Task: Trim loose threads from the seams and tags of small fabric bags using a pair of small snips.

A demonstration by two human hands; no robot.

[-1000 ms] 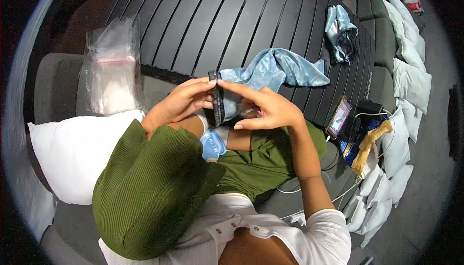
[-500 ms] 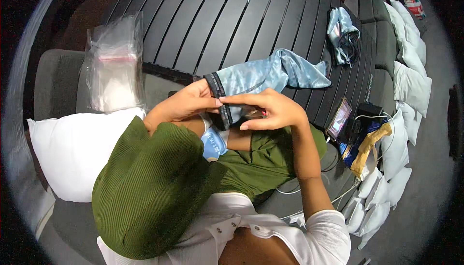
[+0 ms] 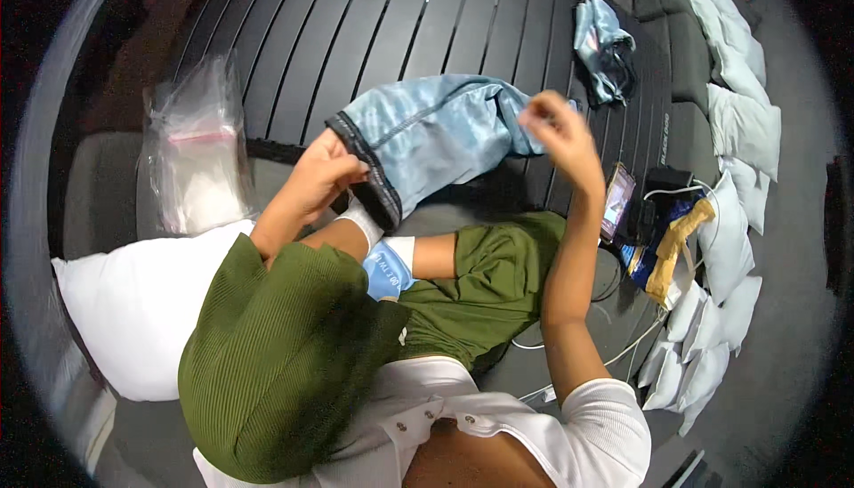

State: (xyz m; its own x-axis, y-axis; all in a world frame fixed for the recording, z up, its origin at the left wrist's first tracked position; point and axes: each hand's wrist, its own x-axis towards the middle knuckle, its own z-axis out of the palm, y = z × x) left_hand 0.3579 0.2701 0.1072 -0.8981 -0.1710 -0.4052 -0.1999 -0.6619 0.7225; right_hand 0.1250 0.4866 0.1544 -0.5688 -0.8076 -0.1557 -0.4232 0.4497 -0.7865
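Note:
A light blue tie-dyed piece of cloth with a black stretchy band along its near edge hangs above my legs, at the edge of the black slatted table. My left hand is closed on that black band, thumb on top and some fingers hidden by the cloth. Over the cloth's far right end is my right hand, raised and smeared by motion. Whether its fingers grip the fabric does not show. Another light blue and black folded cloth lies farther back on the table.
Clear plastic bags lean to my left, above a white pillow. On the right stand a lit phone, a blue and yellow packet and white cables. Several pale pillows line the right side.
My right hand has left the black band and swung up and to the right, to the cloth's far end. The band has opened wider and moved left in my left hand.

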